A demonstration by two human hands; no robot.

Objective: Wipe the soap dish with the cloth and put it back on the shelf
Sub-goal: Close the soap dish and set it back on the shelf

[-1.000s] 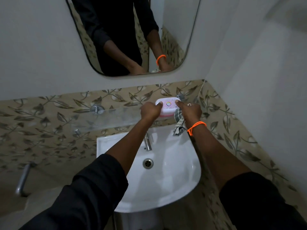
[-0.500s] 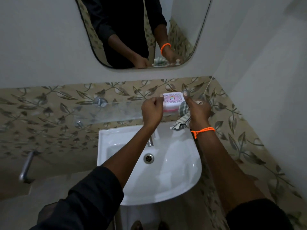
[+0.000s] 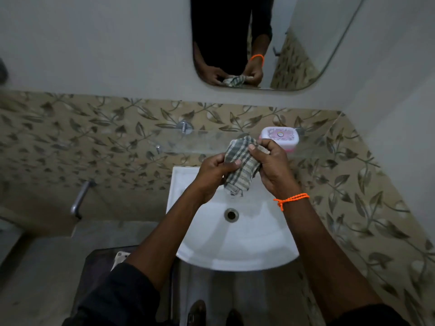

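The person wore a black top with long sleeves pushed up, leaving both forearms bare. An orange beaded cord bracelet (image 3: pixel 292 198), knotted at its left side, circled the right wrist. Dark shoes (image 3: pixel 197 311) showed at the near edge.

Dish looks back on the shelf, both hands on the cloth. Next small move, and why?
Probably set the cloth down. The soap dish sits on the glass shelf, free of both hands; left hand and right hand grip only the cloth over the sink.

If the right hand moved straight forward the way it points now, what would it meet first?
Probably the pink and white plastic soap dish on the clear glass shelf, just beyond the right hand; depth is uncertain.
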